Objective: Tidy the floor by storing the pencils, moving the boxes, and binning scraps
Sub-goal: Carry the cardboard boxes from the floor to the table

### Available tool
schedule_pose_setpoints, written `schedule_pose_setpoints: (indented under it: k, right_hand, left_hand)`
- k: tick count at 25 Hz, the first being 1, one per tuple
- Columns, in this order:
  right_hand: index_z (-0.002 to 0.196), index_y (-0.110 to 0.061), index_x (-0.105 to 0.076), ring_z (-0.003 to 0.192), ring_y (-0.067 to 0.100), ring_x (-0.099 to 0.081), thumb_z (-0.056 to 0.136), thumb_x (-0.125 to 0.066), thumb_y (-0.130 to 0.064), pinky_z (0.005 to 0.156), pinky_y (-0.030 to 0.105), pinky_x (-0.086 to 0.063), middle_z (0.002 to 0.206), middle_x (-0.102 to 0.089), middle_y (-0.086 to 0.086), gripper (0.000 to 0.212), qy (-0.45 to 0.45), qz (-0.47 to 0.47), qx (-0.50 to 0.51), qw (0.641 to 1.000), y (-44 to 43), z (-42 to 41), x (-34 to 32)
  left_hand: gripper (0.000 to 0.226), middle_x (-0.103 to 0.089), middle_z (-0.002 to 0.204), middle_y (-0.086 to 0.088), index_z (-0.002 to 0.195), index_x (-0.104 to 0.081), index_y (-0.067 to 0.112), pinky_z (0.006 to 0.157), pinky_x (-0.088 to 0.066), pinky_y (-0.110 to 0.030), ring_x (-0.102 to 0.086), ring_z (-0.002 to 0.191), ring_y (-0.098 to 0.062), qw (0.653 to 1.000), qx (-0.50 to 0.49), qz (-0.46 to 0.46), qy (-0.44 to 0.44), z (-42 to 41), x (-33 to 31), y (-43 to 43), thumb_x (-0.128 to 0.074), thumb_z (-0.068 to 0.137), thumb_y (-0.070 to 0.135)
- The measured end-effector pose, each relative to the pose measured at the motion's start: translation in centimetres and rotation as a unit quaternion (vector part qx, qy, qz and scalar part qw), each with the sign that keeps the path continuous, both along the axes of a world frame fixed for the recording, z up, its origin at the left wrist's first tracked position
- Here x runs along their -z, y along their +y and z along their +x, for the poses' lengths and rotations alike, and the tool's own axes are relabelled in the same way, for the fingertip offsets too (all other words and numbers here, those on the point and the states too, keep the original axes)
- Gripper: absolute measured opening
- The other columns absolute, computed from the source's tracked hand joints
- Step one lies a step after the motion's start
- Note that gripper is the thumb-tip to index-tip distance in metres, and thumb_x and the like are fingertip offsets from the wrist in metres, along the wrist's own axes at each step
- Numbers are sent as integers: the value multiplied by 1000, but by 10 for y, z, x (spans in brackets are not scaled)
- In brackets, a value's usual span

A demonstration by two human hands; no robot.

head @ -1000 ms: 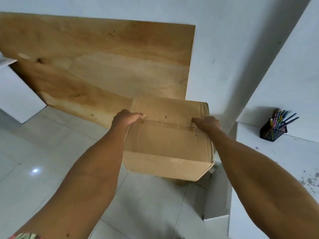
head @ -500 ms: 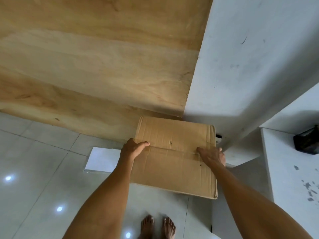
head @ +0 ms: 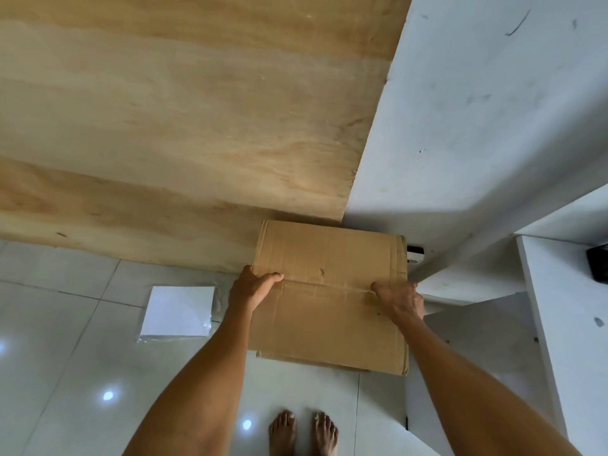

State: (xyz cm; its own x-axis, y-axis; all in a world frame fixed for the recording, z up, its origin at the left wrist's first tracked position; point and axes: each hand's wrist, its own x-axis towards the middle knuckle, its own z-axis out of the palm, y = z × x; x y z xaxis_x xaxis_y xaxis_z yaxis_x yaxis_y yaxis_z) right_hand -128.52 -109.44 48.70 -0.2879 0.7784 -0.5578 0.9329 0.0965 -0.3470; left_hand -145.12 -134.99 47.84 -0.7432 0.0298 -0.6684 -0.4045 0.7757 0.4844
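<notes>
Two hands, left hand [head: 255, 287] and right hand [head: 399, 299], are gripping the cardboard box [head: 329, 327] mid-move; white packet [head: 177, 312] is lying on floor [head: 65, 373].

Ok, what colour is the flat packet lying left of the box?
The packet is white, in clear wrap; head view.

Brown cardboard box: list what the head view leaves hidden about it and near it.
Head view:
- Brown cardboard box: contents, behind closed flaps.
- Left hand grip: fingers hidden down the box's side.
- Black object: cut off by right frame edge.
- Small white item: mostly behind the box.
</notes>
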Motion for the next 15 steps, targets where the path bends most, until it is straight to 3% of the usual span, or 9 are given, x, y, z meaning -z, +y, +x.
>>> schedule_pose_setpoints:
  k: [9,15]
  right_hand:
    - [139,-2,-35,105,36,-58,81,-68,-53,72,35,-45,122,-59,18,84,3,-14,-27,1000,0,4,32]
    - [139,-2,-34,101,33,-61,83,-69,-48,80,39,-54,117,-61,16,81,6,-22,-27,999,0,7,38]
  left_hand:
    - [106,-45,149,-12,150,-29,12,105,-42,-46,-47,133,-35,999,-2,-1,-36,8,37,-5,-72,70,66]
    - [99,-52,142,-12,146,-32,12,98,-46,-43,-54,125,-35,1000,10,-24,-18,12,51,-1,-72,72,65]
